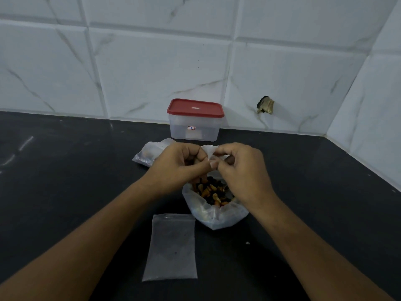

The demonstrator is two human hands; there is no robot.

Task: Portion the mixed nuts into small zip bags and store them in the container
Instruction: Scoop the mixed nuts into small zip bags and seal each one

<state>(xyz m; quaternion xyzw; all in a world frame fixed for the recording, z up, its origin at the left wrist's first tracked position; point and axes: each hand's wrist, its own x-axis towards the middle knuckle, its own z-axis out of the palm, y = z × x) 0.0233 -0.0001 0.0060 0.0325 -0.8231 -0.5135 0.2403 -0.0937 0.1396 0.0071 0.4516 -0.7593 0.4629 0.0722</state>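
Head view is showing two bare hands meeting above a large clear plastic bag of mixed brown and black nuts [213, 195], which is sitting open on the dark matte surface [65, 170]. The left hand [182, 164] is curling its fingers and pinching one edge of a small translucent zip bag [208, 151]. The right hand [238, 168] is pinching the opposite edge with thumb and fingertips. The small bag is hanging between them, at 12 o'clock from the nuts. Whether the left hand is also holding nuts is not clear.

A clear rectangular plastic container with a red lid [195, 120] is standing closed at 12 o'clock, against the white marble-patterned tile wall [152, 72]. A filled small zip bag [147, 154] is lying at 10 o'clock from the nuts, partly behind the left hand. An empty flat zip bag [171, 246] is lying at 7 o'clock.
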